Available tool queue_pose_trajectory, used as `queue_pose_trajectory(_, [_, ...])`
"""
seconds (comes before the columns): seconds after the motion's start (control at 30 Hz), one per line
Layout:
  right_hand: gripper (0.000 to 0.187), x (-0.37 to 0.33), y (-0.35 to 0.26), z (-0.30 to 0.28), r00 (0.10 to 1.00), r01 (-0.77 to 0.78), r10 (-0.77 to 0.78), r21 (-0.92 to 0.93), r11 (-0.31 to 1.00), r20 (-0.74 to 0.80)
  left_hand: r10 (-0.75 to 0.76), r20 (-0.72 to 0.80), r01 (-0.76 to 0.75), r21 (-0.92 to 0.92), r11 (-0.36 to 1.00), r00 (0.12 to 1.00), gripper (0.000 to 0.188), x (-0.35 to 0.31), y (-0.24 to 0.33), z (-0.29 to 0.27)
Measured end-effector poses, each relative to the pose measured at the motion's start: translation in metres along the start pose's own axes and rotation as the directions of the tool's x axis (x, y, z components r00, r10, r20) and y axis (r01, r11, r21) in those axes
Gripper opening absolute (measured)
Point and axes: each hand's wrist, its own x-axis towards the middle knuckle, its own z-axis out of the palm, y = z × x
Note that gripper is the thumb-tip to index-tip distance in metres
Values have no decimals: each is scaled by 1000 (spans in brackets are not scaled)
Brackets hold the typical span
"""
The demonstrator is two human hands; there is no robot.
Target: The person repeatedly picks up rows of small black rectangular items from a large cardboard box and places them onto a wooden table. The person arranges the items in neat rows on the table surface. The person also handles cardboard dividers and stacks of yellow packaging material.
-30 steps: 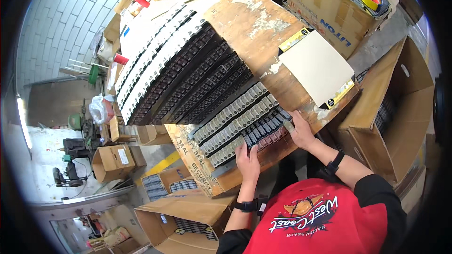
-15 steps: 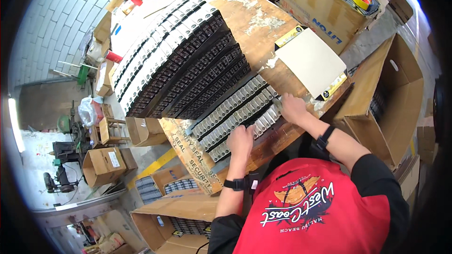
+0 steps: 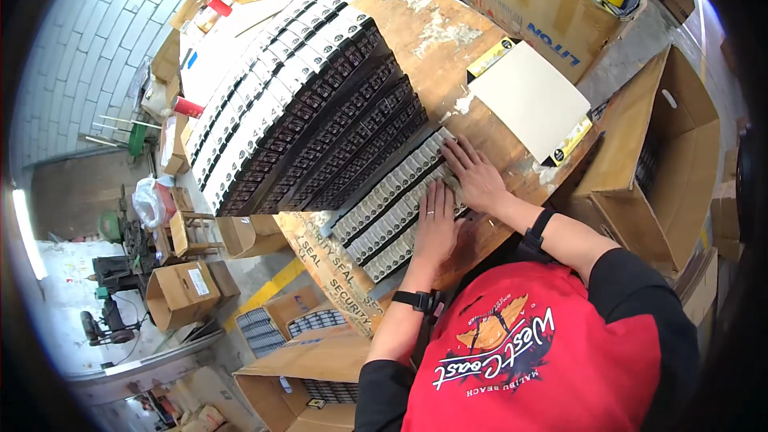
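Head view — I see the left hand (image 3: 437, 228) and right hand (image 3: 478, 182) laid flat, fingers extended and unclenched, across rows of small packs (image 3: 390, 188) on the wooden table (image 3: 432, 84); tall stacks (image 3: 296, 84) stand at their ten o'clock.

1. Sheet (image 3: 531, 102): plain cream, yellow-and-black end strips (image 3: 490, 58).
2. Surface (image 3: 400, 36) under the sheet: brown, blotched off-white.
3. Low rows (image 3: 388, 206) left of the sheet: silver-grey, black-banded.
4. Tall stack (image 3: 308, 96) farther left of the sheet: white-topped, black-sided.

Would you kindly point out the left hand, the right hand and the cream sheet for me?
Left hand (image 3: 437, 230): head view, back of the hand.
Right hand (image 3: 481, 184): head view, back of the hand.
Cream sheet (image 3: 531, 101): head view, middle of its face.
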Motion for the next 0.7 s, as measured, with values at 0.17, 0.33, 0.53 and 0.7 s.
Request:
queue_pose_trajectory(0.17, [60,3,13,2,998,-64,61,324,944,19,-116,-148,56,-358,932,982,62,-14,-20,-36])
queue_pose_trajectory(0.33, [50,1,58,3,943,-296,255,891,343,215,-931,-206,356,-881,311,303,49,-118,-77,-30])
queue_pose_trajectory(0.53, [48,-12,58,32,934,-353,125,915,194,334,-954,71,329,-944,30,292,42,-127,-92,29])
queue_pose_trajectory(0.7, [46,-18,52,10,923,-360,231,901,241,306,-933,172,-16,-982,-186,318,40,-120,-65,-5])
